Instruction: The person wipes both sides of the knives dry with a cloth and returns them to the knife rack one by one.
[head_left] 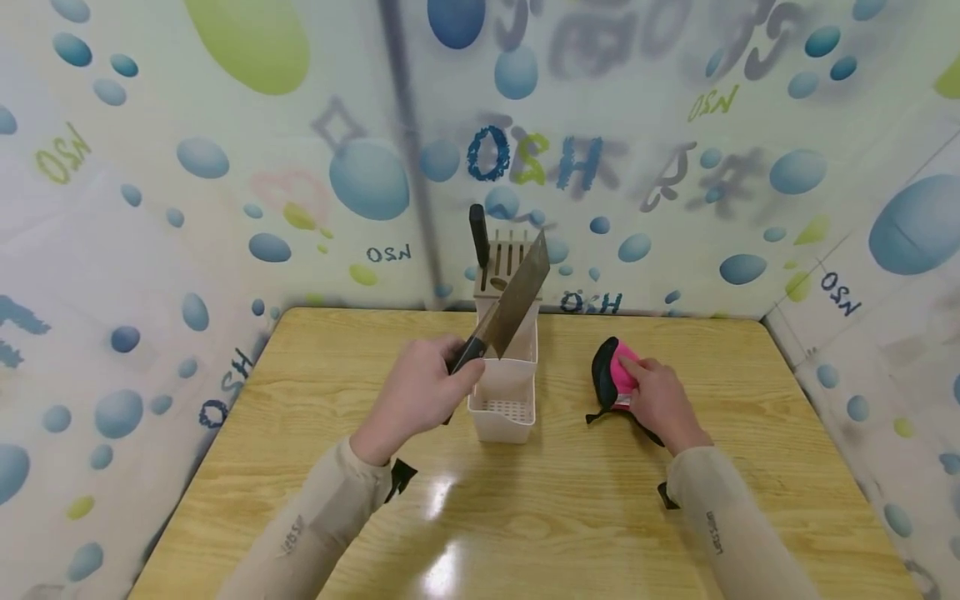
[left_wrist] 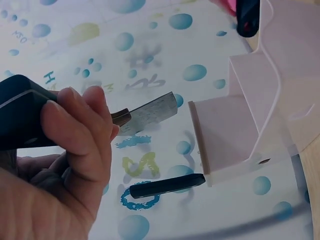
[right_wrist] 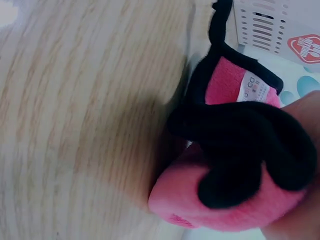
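In the head view my left hand [head_left: 420,387] grips a cleaver [head_left: 522,292] by its dark handle. The broad blade points up and away, overlapping the pale knife holder [head_left: 504,427] at the table's middle. The left wrist view shows the fingers curled round the black handle [left_wrist: 25,112] end. Over on the right, my right hand [head_left: 663,404] pinches a folded pink cloth with black edging [head_left: 621,367]. Close up, the pink cloth [right_wrist: 175,200] bunches by the wood surface, with a white label on it; most of the right fingers are hidden there.
Another knife with a black handle [head_left: 478,233] stands in the slotted top of the holder. Beneath the slots the holder has open bins. A patterned wall covering [head_left: 645,208] rises behind the wooden table [head_left: 315,500], which reflects light near its front.
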